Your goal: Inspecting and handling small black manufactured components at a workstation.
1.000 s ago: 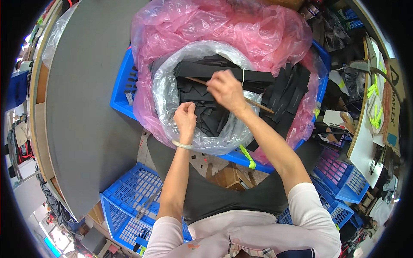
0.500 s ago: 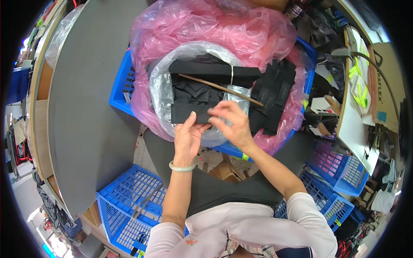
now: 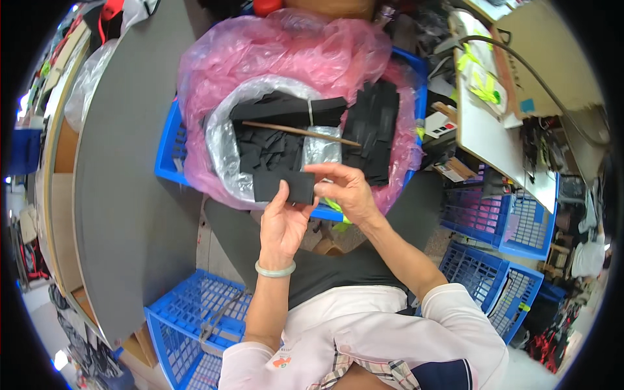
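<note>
— What were the hands doing?

— The left hand (image 3: pixel 284 221) and the right hand (image 3: pixel 346 190) both held one flat black piece (image 3: pixel 284 186). The left fingers pinched it from below. The right fingers closed on its right end. I think two hands kept it flat and steady, so the person could look at it.

— Where was the piece?

— Up in the air, just in front of the blue crate (image 3: pixel 170 144), near its front edge.

— What was in the crate?

— A pink plastic bag (image 3: pixel 292 49) lined it, with a clear bag (image 3: pixel 224 146) inside. More black pieces (image 3: pixel 270 146) lay loose in there. A tied bundle (image 3: pixel 286 110) sat on top, and a thin wooden stick (image 3: pixel 300 132) lay across them. Another black stack (image 3: pixel 376 130) leaned at the right side.

— Was anything in the way?

— Not much. The stick crossed the pile, so a hand reaching in would bump it, I guess.

— And around them?

— A grey table (image 3: pixel 123 195) on the left, and more blue baskets (image 3: pixel 188 318) on the floor. The left wrist wore a pale green bangle (image 3: pixel 275 270).
</note>
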Demonstrator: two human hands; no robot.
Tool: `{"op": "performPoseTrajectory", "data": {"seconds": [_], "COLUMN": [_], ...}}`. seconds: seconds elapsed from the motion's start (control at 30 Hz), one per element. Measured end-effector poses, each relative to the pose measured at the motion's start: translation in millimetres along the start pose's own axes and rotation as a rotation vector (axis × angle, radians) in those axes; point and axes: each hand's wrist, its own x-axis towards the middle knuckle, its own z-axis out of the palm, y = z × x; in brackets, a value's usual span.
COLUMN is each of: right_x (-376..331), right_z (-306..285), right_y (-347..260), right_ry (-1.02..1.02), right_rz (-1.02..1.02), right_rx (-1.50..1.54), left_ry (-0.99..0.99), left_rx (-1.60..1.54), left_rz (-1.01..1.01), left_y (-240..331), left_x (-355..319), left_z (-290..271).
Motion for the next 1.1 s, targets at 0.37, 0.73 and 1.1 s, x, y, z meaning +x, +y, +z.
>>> {"op": "performPoseTrajectory", "data": {"seconds": [0.37,0.73,1.1], "right_x": [-31.0,-64.0,-65.4], "right_z": [8.6,-1.2,1.3], "right_y": [-13.9,-53.5,-50.3], "right_ry": [0.147,0.165,0.435], "right_rz": [-0.066,-0.751,-0.848], "right_rx": [-0.038,-0.932,-1.303], "left_ry": [-0.093,-0.216,-0.330], "left_rx": [0.285,0.154,1.245], "left_rz": [0.047,-0.197,0.760], "left_y": [-33.7,-51.8,-74.6], "left_x": [-17.7,-1.8,-37.8], "left_z": [1.7,9.3,47.4]}}
